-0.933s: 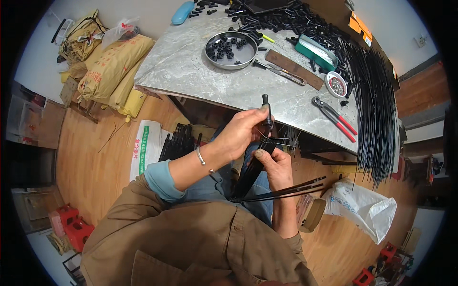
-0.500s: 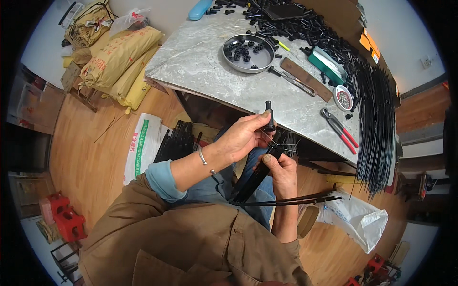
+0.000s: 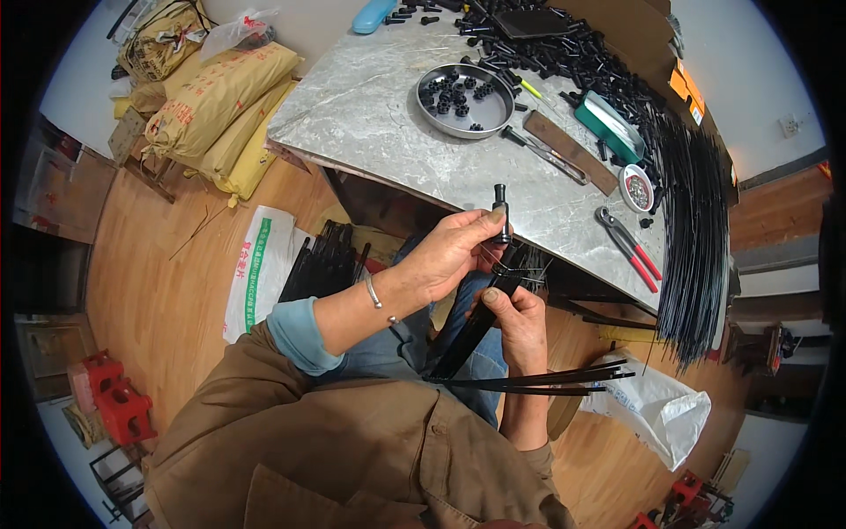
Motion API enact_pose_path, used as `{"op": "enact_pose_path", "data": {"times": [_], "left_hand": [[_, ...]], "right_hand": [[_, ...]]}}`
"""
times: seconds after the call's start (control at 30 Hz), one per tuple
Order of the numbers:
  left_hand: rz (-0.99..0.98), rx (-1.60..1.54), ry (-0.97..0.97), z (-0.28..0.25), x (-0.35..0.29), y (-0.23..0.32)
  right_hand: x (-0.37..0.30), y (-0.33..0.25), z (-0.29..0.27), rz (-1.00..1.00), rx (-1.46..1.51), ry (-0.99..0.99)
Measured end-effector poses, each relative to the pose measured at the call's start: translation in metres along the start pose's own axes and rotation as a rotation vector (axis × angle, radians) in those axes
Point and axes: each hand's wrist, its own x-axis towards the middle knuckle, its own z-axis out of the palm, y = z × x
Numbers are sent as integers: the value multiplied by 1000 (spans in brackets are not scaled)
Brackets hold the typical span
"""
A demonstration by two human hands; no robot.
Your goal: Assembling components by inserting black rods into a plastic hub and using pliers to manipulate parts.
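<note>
My left hand (image 3: 460, 245) pinches a black cylindrical plastic fitting (image 3: 500, 212) upright between thumb and fingers; its narrow neck and flared cap stick out above. Just below it, my right hand (image 3: 520, 319) is wrapped round a long black bundle of slim rods (image 3: 467, 338), with the thumb pressed on its upper end. Thin wire ends poke out sideways between the two hands. The bundle slants down to my lap, where several thin black rods (image 3: 564, 379) fan out across my right forearm. Whether the fitting touches the bundle is hidden by my fingers.
Ahead stands a grey marble-patterned table (image 3: 352, 123) bearing a round metal dish (image 3: 465, 101) of small black parts, a heap of black fittings (image 3: 573, 57), red-handled cutters (image 3: 627, 249) and long black wires (image 3: 692, 247) overhanging its right edge. Yellow sacks (image 3: 220, 101) lie at left.
The view has shifted slightly. The black rods over my right forearm have spread apart and dipped a little. Both hands keep their holds, and the fitting stands a little more upright.
</note>
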Motion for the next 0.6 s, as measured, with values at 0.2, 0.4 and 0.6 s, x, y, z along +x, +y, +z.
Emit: {"op": "enact_pose_path", "data": {"times": [0.2,0.4,0.6], "left_hand": [[2,7,22,6,1,1],[15,68,-1,12,1,5],[-9,178,-3,15,2,6]], "right_hand": [[1,2,-2,-7,-15,-14],[3,2,0,7,-3,-11],[4,4,-3,14,2,-5]]}}
